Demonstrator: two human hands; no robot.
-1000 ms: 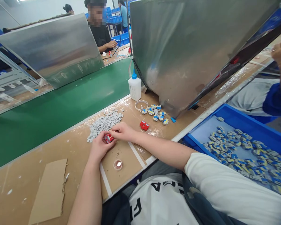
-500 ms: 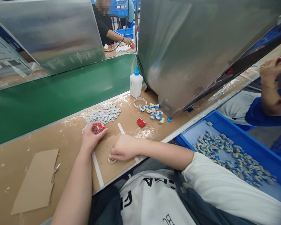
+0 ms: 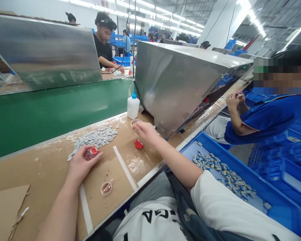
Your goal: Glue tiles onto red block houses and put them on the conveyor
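Observation:
Over the cardboard-covered bench, my left hand [image 3: 81, 164] is closed on a small red plastic part with grey edges [image 3: 93, 152]. Grey flat pieces [image 3: 96, 138] lie in a loose pile just beyond it. My right hand [image 3: 145, 132] reaches out near a white ring [image 3: 135, 123] and hides most of the small blocks behind it; its fingers point down and away, so their grip is not clear. Below that hand sits another red plastic part [image 3: 138, 144]. A small round cup [image 3: 106, 188] with a thin white stick in it stands between my forearms.
A white bottle with a blue cap [image 3: 133, 106] stands beside a large metal panel [image 3: 180, 83]. At right, a blue tray [image 3: 278, 195] holds many small blue, yellow and grey blocks. Torn cardboard [image 3: 7, 209] lies left. Co-workers sit opposite and at right.
My right hand has left the small cup and moved forward to the blocks by the white ring. My left hand still holds the red part. The view has tilted up.

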